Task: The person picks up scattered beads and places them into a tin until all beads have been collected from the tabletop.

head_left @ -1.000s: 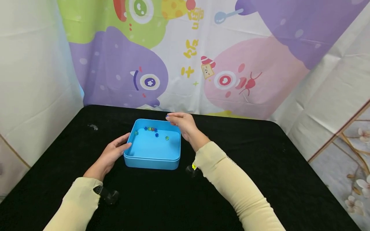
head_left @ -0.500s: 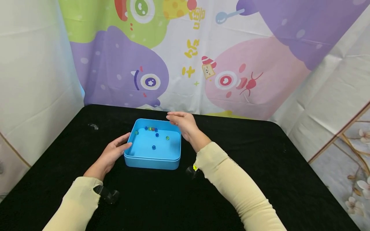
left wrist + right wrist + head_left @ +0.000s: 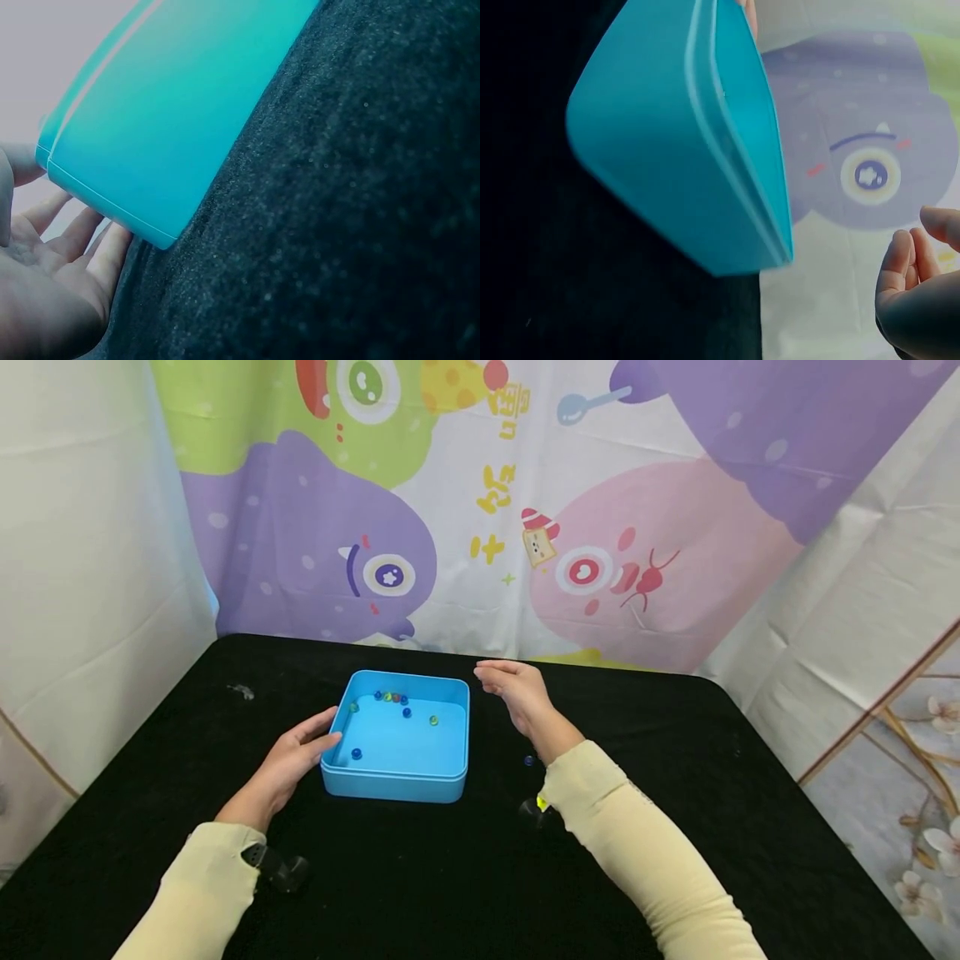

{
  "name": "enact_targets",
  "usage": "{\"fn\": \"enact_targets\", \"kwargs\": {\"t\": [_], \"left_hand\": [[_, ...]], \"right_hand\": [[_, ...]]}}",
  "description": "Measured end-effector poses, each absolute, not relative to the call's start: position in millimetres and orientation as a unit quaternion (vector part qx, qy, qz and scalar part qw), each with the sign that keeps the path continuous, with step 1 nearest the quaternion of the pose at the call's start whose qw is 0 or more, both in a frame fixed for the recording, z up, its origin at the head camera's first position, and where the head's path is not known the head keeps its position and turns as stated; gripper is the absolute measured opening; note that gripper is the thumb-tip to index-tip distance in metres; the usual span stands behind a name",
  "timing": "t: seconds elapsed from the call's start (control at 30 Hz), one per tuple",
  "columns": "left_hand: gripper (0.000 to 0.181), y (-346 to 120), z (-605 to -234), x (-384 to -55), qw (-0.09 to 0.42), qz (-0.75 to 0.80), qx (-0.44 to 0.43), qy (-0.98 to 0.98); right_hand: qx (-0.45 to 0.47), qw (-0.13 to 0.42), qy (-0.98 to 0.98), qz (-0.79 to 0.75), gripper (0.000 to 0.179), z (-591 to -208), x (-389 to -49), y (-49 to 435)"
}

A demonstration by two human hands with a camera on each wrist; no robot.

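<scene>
A square, open-topped blue plastic box (image 3: 395,786) stands on the black cloth. My left hand (image 3: 288,762) holds its left wall, thumb at the rim and fingers along the outside; the left wrist view shows these fingers (image 3: 106,259) against the box. My right hand (image 3: 517,691) hovers just beyond the right rim, fingers loosely bent, a gap between thumb and fingertips and nothing held. Several glass marbles lie inside. A blue marble (image 3: 356,754) sits near the front left corner, a green-yellow marble (image 3: 433,721) toward the right. Another blue marble (image 3: 529,761) lies outside, beside the right wrist.
The black cloth (image 3: 420,893) covers the table. A small clear scrap (image 3: 242,692) lies at the far left. Behind the table hangs a cartoon-print curtain (image 3: 480,602), with pale fabric (image 3: 97,543) along the left side.
My right hand has let go of a blue marble, which dropped into the box and rolled to the front left. The hand has moved right, and the marble outside now shows.
</scene>
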State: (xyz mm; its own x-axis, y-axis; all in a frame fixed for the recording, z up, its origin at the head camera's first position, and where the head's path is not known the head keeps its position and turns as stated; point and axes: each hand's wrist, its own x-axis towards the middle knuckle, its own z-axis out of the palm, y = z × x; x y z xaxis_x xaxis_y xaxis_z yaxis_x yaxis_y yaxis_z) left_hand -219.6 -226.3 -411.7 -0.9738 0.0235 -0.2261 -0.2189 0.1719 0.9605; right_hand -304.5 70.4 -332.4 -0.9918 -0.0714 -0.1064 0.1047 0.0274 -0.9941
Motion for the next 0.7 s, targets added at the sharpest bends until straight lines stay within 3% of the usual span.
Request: {"fn": "enact_targets", "kwargs": {"t": [0.7], "left_hand": [[0.062, -225.5, -411.3, -218.8, 0.097, 0.645, -0.065, 0.755]], "right_hand": [[0.091, 0.06, 0.724, -0.681, 0.031, -375.0, -301.1, 145.2]]}}
